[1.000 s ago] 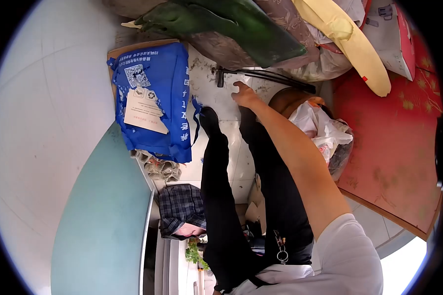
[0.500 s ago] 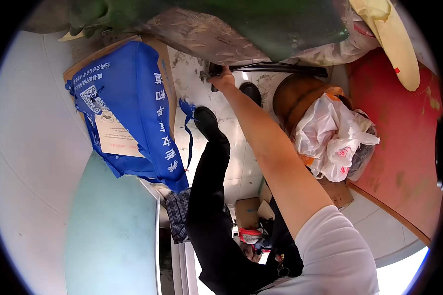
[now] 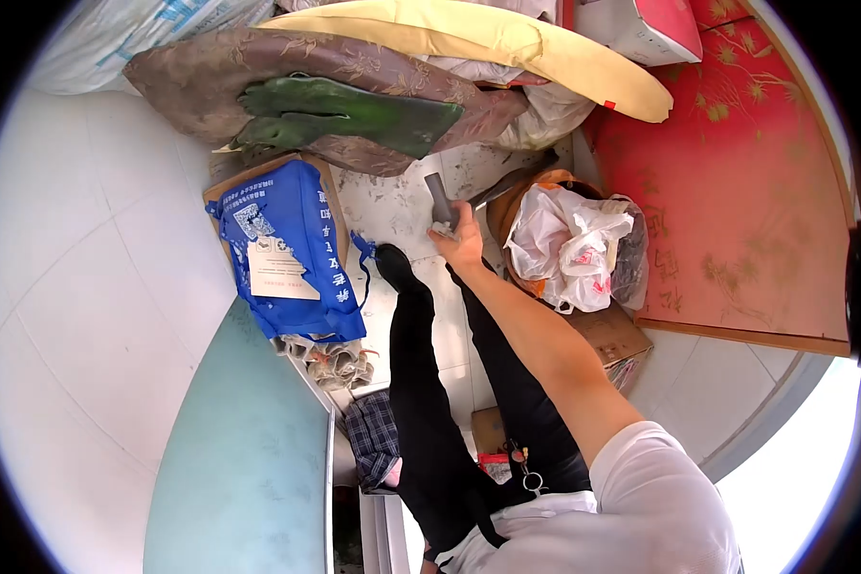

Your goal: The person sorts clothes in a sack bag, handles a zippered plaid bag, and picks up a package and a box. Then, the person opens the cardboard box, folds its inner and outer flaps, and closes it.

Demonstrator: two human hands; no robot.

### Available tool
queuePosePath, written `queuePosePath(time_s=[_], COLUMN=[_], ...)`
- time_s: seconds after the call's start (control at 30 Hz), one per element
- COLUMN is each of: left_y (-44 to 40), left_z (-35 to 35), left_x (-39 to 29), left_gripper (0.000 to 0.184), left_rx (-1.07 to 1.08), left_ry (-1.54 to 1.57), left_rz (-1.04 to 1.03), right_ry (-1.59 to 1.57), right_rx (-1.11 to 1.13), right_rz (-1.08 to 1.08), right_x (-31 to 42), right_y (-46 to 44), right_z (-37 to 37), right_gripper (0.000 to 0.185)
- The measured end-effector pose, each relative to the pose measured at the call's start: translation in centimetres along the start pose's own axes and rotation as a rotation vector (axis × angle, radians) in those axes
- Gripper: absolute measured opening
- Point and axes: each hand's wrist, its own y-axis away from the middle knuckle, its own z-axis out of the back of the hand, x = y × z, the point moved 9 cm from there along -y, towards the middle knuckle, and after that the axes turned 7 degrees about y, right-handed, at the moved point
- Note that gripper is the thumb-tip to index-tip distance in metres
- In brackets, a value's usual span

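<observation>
My right hand [image 3: 462, 239] reaches down over the floor with its fingers closed around a dark grey, rod-like object [image 3: 439, 199]. One end of this object sticks up past my fingers, and its exact kind does not show. A black strap or bundle of cable [image 3: 518, 179] runs off to the right just beyond the hand. Right of my hand stands a brownish-orange round container [image 3: 498, 218] with white plastic bags [image 3: 569, 244] on top. My left hand cannot be made out.
A torn blue bag around a cardboard box [image 3: 297, 253] stands left of my feet. Patterned brown fabric [image 3: 191, 81] lies ahead with a green rubber glove [image 3: 354, 117] on it. A red panel [image 3: 737, 220] is on the right, a pale green panel [image 3: 230, 450] on the left.
My right hand has lifted away from the floor and drawn back toward me, with the dark grey object in it. The head view has shifted, showing more of the fabric and red panel.
</observation>
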Motion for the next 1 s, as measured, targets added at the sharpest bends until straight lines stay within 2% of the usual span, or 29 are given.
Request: queuePosePath(time_s=[0.07, 0.17, 0.2, 0.27, 0.33, 0.37, 0.43, 0.47, 0.53, 0.63, 0.83, 0.9, 0.97, 1.0], left_y=[0.5, 0.6, 0.4, 0.2, 1.1, 3.5, 5.7, 7.1, 9.9, 12.7, 15.6, 16.6, 16.8, 17.2], left_z=[1.5, 4.0, 4.9, 7.0, 9.3, 10.2, 10.2, 10.4, 9.8, 8.5, 7.0, 6.7, 6.8, 6.9], left_x=[-0.4, -1.4, -2.1, -4.4, -7.4, -10.1, -12.2, -12.9, -17.0, -21.7, -29.1, -30.7, -31.6, -31.9], left_gripper=[0.028, 0.028, 0.028, 0.028, 0.028, 0.026, 0.025, 0.024, 0.023, 0.024, 0.022, 0.021, 0.020, 0.020], left_rx=[0.015, 0.027, 0.026, 0.010, -0.045, -0.114, -0.129, -0.141, -0.112, -0.120, -0.111, -0.105, -0.090, -0.083], left_ry=[-0.052, -0.162, -0.206, -0.293, -0.314, -0.252, 0.026, 0.156, 0.124, 0.014, -0.019, -0.029, -0.035, -0.010], left_rz=[-0.058, -0.177, -0.221, -0.325, -0.419, -0.534, -0.294, -0.173, -0.226, -0.286, -0.398, -0.424, -0.451, -0.453], right_ry=[0.078, -0.267, -0.374, -0.650, -1.000, -1.071, -1.167, -1.199, -1.283, -1.215, -1.188, -1.048, -0.952, -1.000], right_rx=[-0.174, -0.191, -0.295, -0.376, -0.407, -0.404, -0.384, -0.367, -0.295, -0.242, -0.262, -0.202, -0.125, -0.173], right_rz=[0.031, 0.009, 0.001, -0.157, -0.400, -0.431, -0.561, -0.433, -0.445, -0.382, -0.312, -0.466, -0.643, -0.644], right_x=[0.3, 1.8, 2.0, -3.6, -1.1, -1.0, -4.5, -3.5, -5.7, -5.2, -1.9, -2.0, -3.8, -4.3], right_y=[0.7, 0.9, 0.7, -3.7, -2.6, -2.7, -4.1, -3.1, -2.3, 0.2, -1.4, -2.3, -3.8, -3.9], right_z=[6.2, 14.5, 17.5, 19.2, 24.9, 27.1, 29.0, 31.8, 33.6, 36.2, 38.6, 39.4, 38.6, 39.2], right_gripper=[0.058, 0.052, 0.053, 0.053, 0.050, 0.052, 0.050, 0.040, 0.039, 0.051, 0.056, 0.046, 0.024, 0.020])
